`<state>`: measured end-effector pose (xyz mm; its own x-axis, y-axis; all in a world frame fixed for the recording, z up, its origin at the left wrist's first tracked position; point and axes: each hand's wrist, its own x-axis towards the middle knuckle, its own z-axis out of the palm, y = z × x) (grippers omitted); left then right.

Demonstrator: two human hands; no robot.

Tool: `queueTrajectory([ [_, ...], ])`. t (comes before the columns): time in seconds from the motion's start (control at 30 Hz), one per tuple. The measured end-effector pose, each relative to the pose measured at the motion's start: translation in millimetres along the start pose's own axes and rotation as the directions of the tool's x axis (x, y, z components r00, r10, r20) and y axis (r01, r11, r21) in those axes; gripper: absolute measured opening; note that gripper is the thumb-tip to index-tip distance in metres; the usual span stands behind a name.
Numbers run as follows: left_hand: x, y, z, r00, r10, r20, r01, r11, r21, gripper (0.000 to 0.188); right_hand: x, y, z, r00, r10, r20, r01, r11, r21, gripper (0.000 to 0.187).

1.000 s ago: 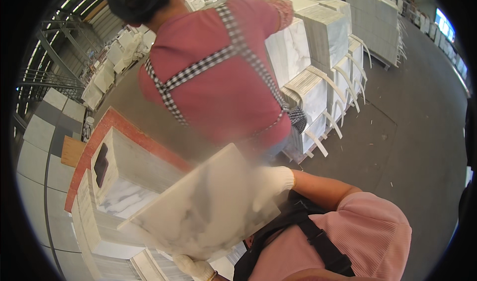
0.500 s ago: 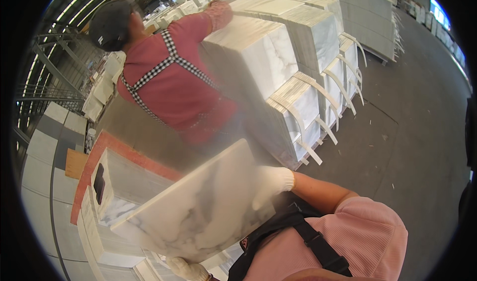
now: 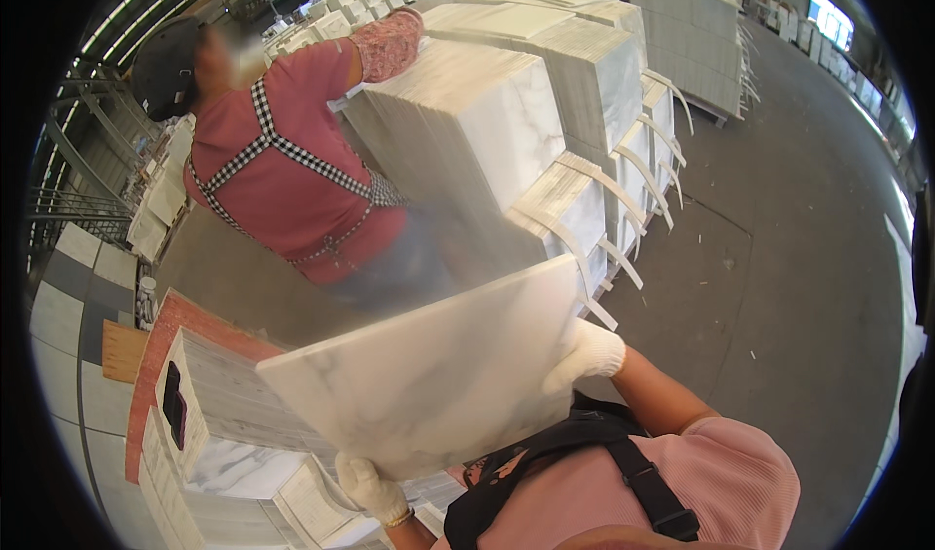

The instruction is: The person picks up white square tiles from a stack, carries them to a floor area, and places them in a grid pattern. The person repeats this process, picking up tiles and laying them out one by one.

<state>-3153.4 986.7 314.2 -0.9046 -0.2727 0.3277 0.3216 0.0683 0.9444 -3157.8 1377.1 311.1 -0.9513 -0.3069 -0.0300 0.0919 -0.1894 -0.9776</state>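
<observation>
A white marble tile (image 3: 438, 365) with grey veins is held up in front of me, tilted, its far edge raised. My right hand (image 3: 587, 350), in a white knitted glove, grips the tile's right end. At the lower left edge my left hand (image 3: 373, 489), gloved too, is closed on the tile, with part of its fingers behind it. Beneath and left of the tile stand stacks of marble tiles (image 3: 248, 467), partly hidden by it. A dark phone (image 3: 174, 404) lies against the stack at the left.
A co-worker (image 3: 282, 170) in a red shirt stands ahead, one arm on the tall tile stacks (image 3: 467, 112). White straps (image 3: 584, 180) stick out from those stacks. A red-orange board edge (image 3: 156, 365) borders the near stack. Grey floor (image 3: 769, 287) lies to the right.
The tile has moved to the right and tilted, showing more of its long edge. Both my hands went with it, still gripping. The surroundings shifted left in view.
</observation>
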Motion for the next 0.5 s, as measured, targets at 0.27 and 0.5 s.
queueTrajectory([
  [0.27, 78.5, -52.3, 56.4, 0.968, -0.096, 0.233, 0.115, 0.991, -0.071, 0.037, 9.0, -4.0, -15.6, 0.946, 0.012, -0.323, 0.055, 0.978, 0.199, 0.089],
  [0.5, 110.2, -78.9, 112.0, 0.883, -0.125, 0.453, 0.151, 0.988, -0.02, 0.024, -14.7, 2.3, -27.1, 0.852, -0.008, -0.524, 0.155, 0.959, 0.237, 0.097],
])
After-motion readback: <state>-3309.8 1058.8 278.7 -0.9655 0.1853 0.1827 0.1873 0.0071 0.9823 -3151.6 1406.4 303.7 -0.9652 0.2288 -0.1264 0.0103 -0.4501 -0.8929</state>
